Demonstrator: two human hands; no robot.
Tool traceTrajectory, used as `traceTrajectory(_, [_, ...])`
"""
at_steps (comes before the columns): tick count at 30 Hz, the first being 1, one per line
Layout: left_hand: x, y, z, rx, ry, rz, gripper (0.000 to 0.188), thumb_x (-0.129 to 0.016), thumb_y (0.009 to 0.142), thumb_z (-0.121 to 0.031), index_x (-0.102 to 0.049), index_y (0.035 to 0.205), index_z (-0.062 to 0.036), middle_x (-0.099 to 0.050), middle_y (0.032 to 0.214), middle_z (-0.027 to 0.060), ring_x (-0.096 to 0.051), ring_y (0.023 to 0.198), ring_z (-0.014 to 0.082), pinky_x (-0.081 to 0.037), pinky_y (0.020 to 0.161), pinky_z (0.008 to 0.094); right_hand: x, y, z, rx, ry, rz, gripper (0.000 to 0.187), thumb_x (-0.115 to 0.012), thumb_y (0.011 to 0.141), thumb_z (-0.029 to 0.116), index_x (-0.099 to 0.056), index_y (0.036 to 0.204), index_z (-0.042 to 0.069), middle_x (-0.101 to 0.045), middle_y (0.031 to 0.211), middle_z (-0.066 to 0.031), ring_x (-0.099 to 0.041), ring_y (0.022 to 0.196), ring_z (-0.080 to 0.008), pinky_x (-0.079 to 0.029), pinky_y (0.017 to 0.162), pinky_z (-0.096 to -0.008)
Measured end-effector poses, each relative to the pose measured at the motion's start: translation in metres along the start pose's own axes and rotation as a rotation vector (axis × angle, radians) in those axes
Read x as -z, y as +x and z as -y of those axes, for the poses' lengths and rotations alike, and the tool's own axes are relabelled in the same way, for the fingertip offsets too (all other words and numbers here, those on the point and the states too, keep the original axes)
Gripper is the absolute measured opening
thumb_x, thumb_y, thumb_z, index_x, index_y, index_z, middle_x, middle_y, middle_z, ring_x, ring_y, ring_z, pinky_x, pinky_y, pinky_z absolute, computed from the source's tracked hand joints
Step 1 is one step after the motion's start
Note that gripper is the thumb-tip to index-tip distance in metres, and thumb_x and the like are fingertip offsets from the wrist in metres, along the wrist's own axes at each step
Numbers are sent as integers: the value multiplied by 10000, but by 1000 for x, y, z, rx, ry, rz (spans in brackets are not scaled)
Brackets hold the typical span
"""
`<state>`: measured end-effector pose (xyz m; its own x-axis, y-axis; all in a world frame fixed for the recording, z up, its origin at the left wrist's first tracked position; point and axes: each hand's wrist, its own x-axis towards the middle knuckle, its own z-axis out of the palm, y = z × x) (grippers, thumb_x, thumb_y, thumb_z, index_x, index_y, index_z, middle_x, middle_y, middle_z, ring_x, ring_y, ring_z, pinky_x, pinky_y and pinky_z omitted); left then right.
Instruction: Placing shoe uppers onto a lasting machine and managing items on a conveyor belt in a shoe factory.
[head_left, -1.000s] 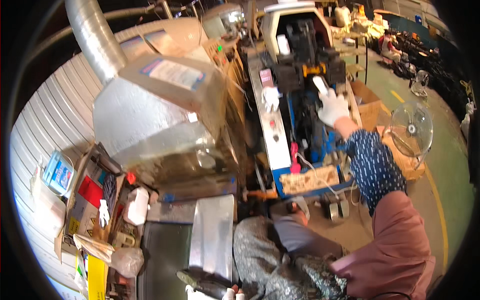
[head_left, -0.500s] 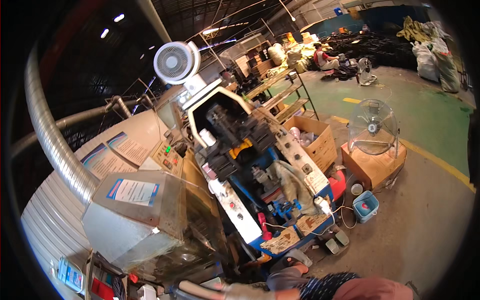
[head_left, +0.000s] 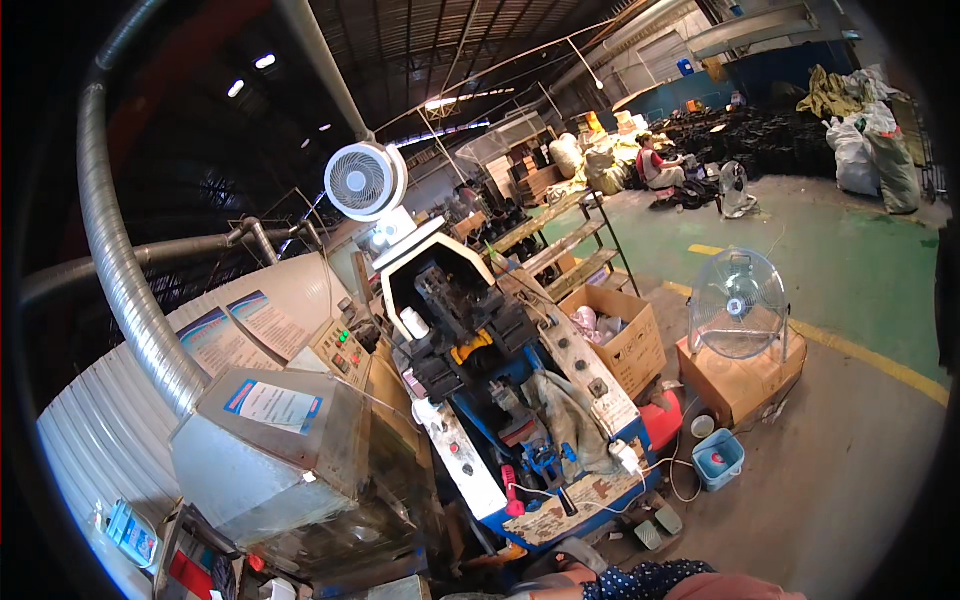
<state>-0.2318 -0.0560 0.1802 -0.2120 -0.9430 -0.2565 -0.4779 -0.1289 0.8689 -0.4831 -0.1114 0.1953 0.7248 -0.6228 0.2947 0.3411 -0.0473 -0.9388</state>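
Note:
Neither of my hands shows. At the lower edge a dark sleeve with white dots (head_left: 650,580) comes in, with a strip of bare forearm (head_left: 556,592) beside it; the hand lies beyond the edge. Nearest is the front of a blue and white machine (head_left: 478,488) with a worn, peeling ledge (head_left: 600,492). A narrow dark object (head_left: 568,502) lies on this ledge. To its left stands a red-pink handheld tool (head_left: 512,492) with a white cord. Blue clamp-like parts (head_left: 545,458) and a draped greyish cloth (head_left: 570,415) sit in the machine's middle.
A metal hood (head_left: 275,455) stands left of the machine. On the right are an open carton (head_left: 635,350), a floor fan (head_left: 738,305) on a box, a light-blue bucket (head_left: 718,462) and a foot pedal (head_left: 650,533). Another person (head_left: 655,165) sits far back.
A blurred, seemingly gloved hand near a curved dark-edged thing has left the lower edge. The view has tilted up a little. The narrow dark object now shows on the ledge.

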Motion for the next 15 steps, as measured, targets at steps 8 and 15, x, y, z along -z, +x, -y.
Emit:
traceTrajectory(8, [-11, -23, 35, 84, -239, 53, 221, -635, 941, -235, -707, 1052, -58, -667, 911, 19, -598, 803, 201, -489, 739, 344, 7, -21, -57, -384, 86, 250, 506, -614, 976, 285, -512, 1395, 21, -627, 1261, -105, -584, 1116, -168, -468, 961, -326])
traceTrajectory(15, [17, -68, 69, -53, -442, -720, 145, -590, 859, -43, -640, 990, -6, -675, 863, 36, -616, 814, 137, -491, 729, 258, 12, -56, -129, -828, 666, -226, 393, -609, 943, 245, -631, 1248, -1, -689, 1145, -43, -637, 1002, -142, -472, 954, -282])
